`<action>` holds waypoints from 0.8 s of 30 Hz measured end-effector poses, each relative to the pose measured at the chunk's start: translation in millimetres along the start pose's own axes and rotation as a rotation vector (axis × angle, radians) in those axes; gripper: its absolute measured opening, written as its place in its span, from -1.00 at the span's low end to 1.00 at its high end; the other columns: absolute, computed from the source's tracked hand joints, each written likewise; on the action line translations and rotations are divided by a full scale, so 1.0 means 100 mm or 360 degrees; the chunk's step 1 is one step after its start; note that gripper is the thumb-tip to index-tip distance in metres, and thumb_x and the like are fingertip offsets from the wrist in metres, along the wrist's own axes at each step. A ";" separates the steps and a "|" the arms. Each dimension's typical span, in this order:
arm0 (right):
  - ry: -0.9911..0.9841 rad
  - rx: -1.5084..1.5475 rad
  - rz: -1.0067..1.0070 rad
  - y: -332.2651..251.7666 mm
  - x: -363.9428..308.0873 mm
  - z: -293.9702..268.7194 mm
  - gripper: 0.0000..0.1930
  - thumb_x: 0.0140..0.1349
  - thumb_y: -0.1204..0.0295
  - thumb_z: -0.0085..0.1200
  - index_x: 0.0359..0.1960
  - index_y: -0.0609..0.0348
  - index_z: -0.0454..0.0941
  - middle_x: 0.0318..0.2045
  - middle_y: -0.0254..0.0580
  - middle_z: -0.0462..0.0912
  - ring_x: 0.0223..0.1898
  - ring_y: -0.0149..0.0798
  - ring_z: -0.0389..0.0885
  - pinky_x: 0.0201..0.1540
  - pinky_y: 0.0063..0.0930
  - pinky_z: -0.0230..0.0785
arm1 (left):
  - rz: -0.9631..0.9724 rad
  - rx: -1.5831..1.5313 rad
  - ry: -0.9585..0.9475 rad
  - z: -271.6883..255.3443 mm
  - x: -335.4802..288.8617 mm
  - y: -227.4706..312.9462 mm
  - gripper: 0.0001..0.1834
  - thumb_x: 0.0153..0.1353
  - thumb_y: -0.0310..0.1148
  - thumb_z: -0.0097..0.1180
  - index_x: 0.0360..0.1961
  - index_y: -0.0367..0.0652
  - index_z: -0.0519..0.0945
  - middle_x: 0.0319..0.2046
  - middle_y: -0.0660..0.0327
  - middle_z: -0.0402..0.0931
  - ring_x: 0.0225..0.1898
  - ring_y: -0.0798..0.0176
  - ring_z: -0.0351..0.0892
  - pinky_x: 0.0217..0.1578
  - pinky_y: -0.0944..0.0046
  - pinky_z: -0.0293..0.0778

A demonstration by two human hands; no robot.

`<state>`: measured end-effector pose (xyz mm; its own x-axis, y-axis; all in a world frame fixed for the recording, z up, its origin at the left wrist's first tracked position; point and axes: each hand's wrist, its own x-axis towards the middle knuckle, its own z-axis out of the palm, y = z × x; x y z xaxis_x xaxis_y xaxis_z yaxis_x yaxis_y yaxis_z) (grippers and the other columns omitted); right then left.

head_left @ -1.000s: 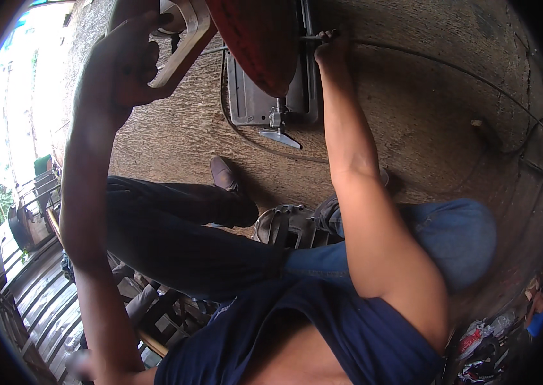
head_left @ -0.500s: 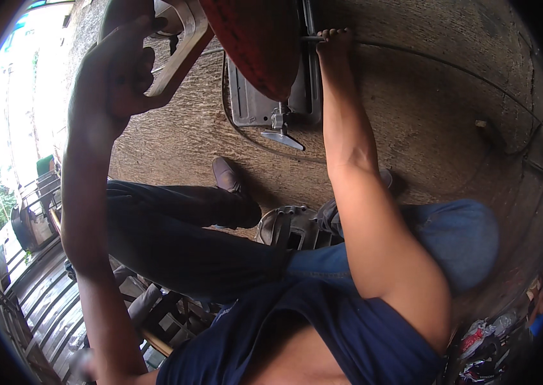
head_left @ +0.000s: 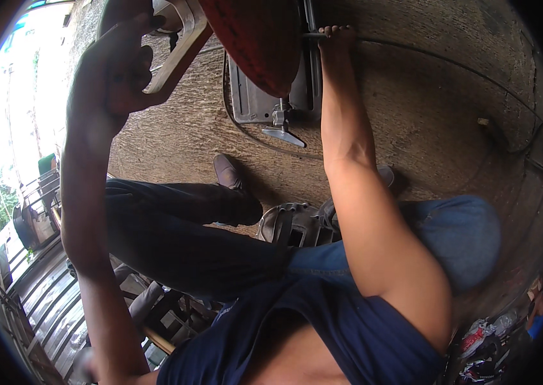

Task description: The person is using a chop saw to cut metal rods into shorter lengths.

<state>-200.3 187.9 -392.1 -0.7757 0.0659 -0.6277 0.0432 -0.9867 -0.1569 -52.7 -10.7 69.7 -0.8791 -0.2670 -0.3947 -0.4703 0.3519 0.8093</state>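
Gripping 1 thin grey metal rod (head_left: 312, 36): right hand (head_left: 337, 42), fingers curled around it. Rod sits across the right edge of the dark rectangular metal base (head_left: 246, 99), just right of the red tapered scuffed piece (head_left: 255, 48). Long thin black cable (head_left: 432, 59) runs right from the same fist. Left hand (head_left: 114, 74): fingers bent, touching lower end of the tan angular handle (head_left: 179, 63); can't tell if clenched on it. Silver wing-shaped clamp lever (head_left: 284, 136) at base's near end.
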 end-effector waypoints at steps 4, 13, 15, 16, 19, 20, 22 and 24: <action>-0.0228 -0.0092 -0.0029 0.00 0.01 -0.04 -0.67 0.31 0.15 -0.41 -0.63 -0.17 0.17 -0.69 -0.42 0.21 -0.63 -0.26 0.17 -0.31 -0.22 0.16 | 0.0075 -0.0048 -0.0072 -0.03 0.03 -0.01 -0.61 0.24 -0.17 0.07 0.02 -0.15 0.55 -0.57 0.46 0.17 -0.57 0.55 0.17 -0.57 0.47 0.23; 0.0051 -0.0028 -0.0057 -0.05 -0.20 0.13 -0.65 0.34 0.25 -0.12 -0.62 0.01 0.20 -0.67 -0.33 0.21 -0.61 -0.28 0.22 -0.33 -0.24 0.31 | 0.0057 -0.0087 0.0001 0.02 -0.02 -0.03 -0.62 0.25 -0.22 0.07 0.00 -0.23 0.55 -0.57 0.38 0.31 -0.55 0.48 0.33 -0.57 0.44 0.34; 0.0001 -0.0067 -0.0112 -0.03 -0.26 0.15 -0.67 0.33 0.26 -0.07 -0.60 0.03 0.25 -0.65 -0.31 0.26 -0.59 -0.26 0.27 -0.29 -0.23 0.36 | 0.0174 0.0012 -0.0118 0.03 -0.05 -0.09 -0.63 0.22 -0.25 0.12 -0.02 -0.26 0.54 -0.55 0.33 0.37 -0.56 0.46 0.38 -0.57 0.43 0.38; -0.0017 -0.0152 -0.0154 -0.02 -0.28 0.14 -0.68 0.34 0.25 -0.07 -0.59 0.03 0.28 -0.64 -0.30 0.29 -0.58 -0.25 0.29 -0.27 -0.23 0.37 | 0.0140 -0.0044 -0.0089 0.04 -0.07 -0.13 -0.63 0.20 -0.27 0.15 -0.04 -0.26 0.53 -0.55 0.31 0.39 -0.56 0.44 0.41 -0.58 0.42 0.39; -0.0046 -0.0260 -0.0191 0.02 -0.34 0.11 -0.74 0.33 0.25 -0.05 -0.50 0.05 0.40 -0.60 -0.29 0.39 -0.52 -0.23 0.40 -0.21 -0.25 0.41 | 0.0027 -0.0241 -0.0004 0.10 -0.13 -0.29 -0.65 0.14 -0.32 0.21 -0.10 -0.28 0.50 -0.53 0.24 0.45 -0.58 0.41 0.46 -0.61 0.41 0.42; -0.0049 -0.0274 -0.0187 0.02 -0.36 0.09 -0.76 0.32 0.25 -0.04 -0.47 0.05 0.44 -0.58 -0.28 0.42 -0.49 -0.23 0.44 -0.19 -0.26 0.42 | 0.0054 -0.0158 -0.0038 0.11 -0.13 -0.32 -0.66 0.13 -0.33 0.23 -0.13 -0.27 0.46 -0.53 0.24 0.44 -0.58 0.39 0.47 -0.63 0.38 0.43; 0.0029 -0.0527 -0.0190 0.05 -0.39 0.03 -0.75 0.31 0.20 -0.01 -0.30 0.13 0.51 -0.44 -0.25 0.53 -0.38 -0.25 0.51 -0.18 -0.26 0.43 | 0.0008 -0.0416 -0.0049 0.13 -0.16 -0.36 -0.65 0.14 -0.33 0.22 -0.12 -0.29 0.44 -0.53 0.22 0.45 -0.59 0.38 0.47 -0.63 0.37 0.46; 0.0081 -0.0784 -0.0267 0.06 -0.43 -0.04 -0.68 0.30 0.17 0.03 -0.18 0.20 0.55 -0.32 -0.23 0.60 -0.28 -0.27 0.56 -0.16 -0.28 0.43 | -0.0032 -0.0475 -0.0042 0.15 -0.20 -0.38 -0.66 0.18 -0.34 0.15 -0.07 -0.29 0.43 -0.50 0.23 0.43 -0.56 0.38 0.45 -0.60 0.37 0.46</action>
<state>-164.2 179.3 -369.4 -0.7663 0.2363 -0.5974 0.2214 -0.7758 -0.5908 -18.4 -5.7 40.0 -0.8734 -0.2463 -0.4201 -0.4475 0.0662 0.8918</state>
